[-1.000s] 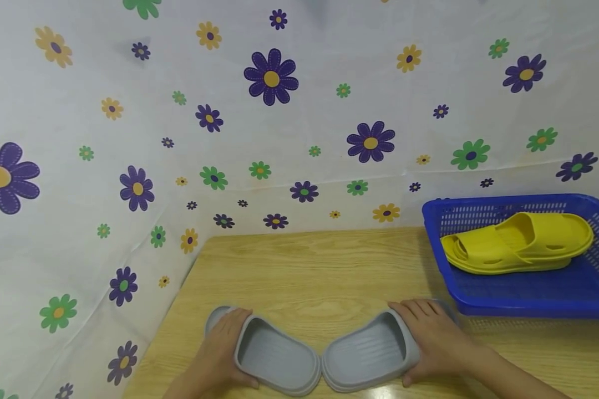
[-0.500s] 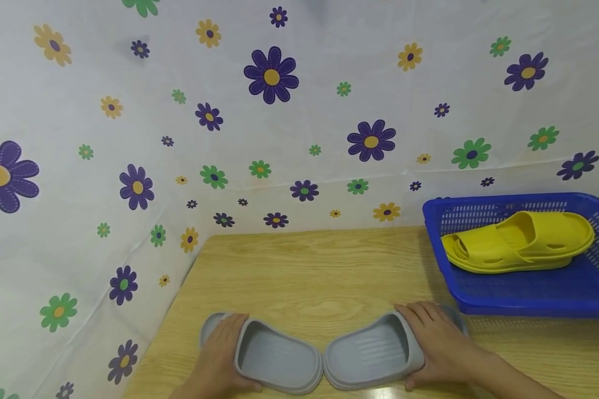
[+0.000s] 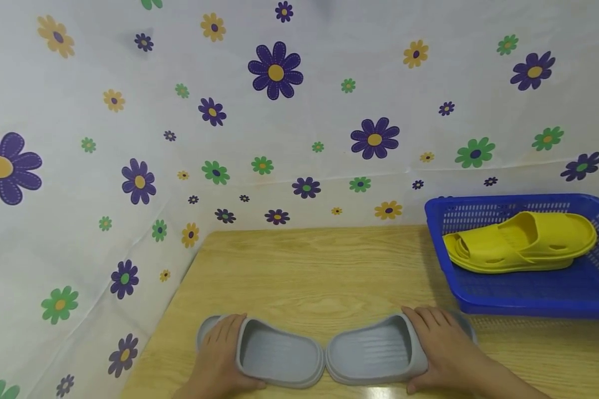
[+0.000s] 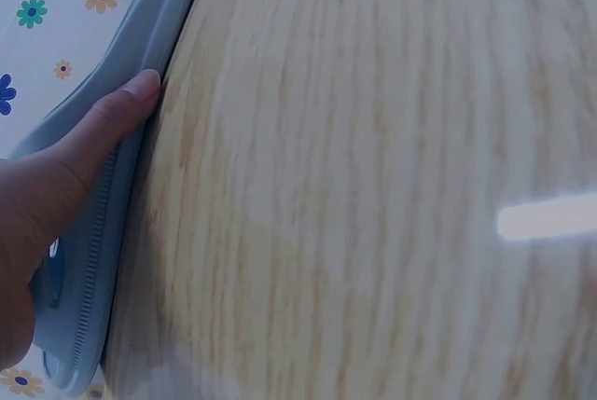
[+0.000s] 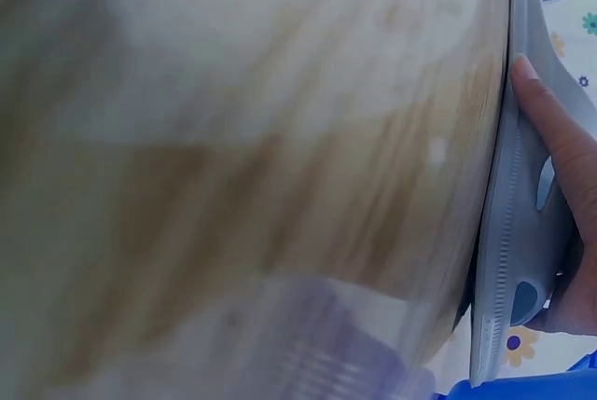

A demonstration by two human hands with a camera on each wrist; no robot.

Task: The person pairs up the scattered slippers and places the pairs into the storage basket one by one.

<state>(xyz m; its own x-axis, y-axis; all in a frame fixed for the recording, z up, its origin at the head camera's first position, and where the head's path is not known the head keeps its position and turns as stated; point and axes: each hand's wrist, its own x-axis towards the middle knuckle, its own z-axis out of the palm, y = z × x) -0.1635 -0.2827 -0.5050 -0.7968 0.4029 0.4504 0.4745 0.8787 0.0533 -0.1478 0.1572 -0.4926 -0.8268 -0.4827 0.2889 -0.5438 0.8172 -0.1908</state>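
Note:
Two grey slippers lie on the table, heel to heel at the front middle of the head view. My left hand [image 3: 219, 354] grips the left slipper [image 3: 282, 354] across its strap, thumb along the near side. The right slipper [image 3: 371, 352] is held the same way by my right hand [image 3: 444, 349]. Both toe ends point outward and are partly covered by the hands. In the left wrist view, the thumb of the hand [image 4: 47, 204] presses the slipper's side [image 4: 89, 260]. The right wrist view has the hand [image 5: 571, 186] against the other slipper's side [image 5: 508, 232], which has cut-out holes.
A blue plastic basket [image 3: 534, 309] stands on the right of the wood-grain table [image 3: 304, 266], close to the right slipper's toe. Yellow slippers [image 3: 544, 244] lie in it. A white flower-print cloth [image 3: 319, 116] hangs behind and along the left side.
The grey slippers have turned a little, toe ends coming nearer to me, so they now lie closer to one straight line. Both hands keep their grip. The head view has shifted slightly.

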